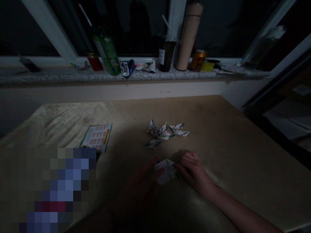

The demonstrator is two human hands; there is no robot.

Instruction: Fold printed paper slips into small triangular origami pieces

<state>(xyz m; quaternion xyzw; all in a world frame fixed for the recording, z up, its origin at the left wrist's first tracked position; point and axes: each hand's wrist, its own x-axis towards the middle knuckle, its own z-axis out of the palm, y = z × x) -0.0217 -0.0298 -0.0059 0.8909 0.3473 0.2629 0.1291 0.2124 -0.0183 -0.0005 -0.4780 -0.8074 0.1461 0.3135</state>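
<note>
A small piece of folded printed paper [166,171] lies low over the near middle of the table, between my hands. My left hand [143,181], deep in shadow, has its left edge, one finger lying across the printed face. From the other side, my right hand [194,168] pinches the paper's right edge between thumb and curled fingers. A crease and a raised peak show at the top of the sheet. Just beyond it sits a cluster of several pointed, folded printed-paper pieces [165,131], touching or overlapping one another.
A printed card or booklet [97,136] lies on the table [209,119] to the left. Pixelated blocks hide the lower left. Along the granite windowsill [141,76] stand a green bottle [108,53], a dark cup with a straw [167,55], a tall pinkish flask [189,35] and an orange can [198,61].
</note>
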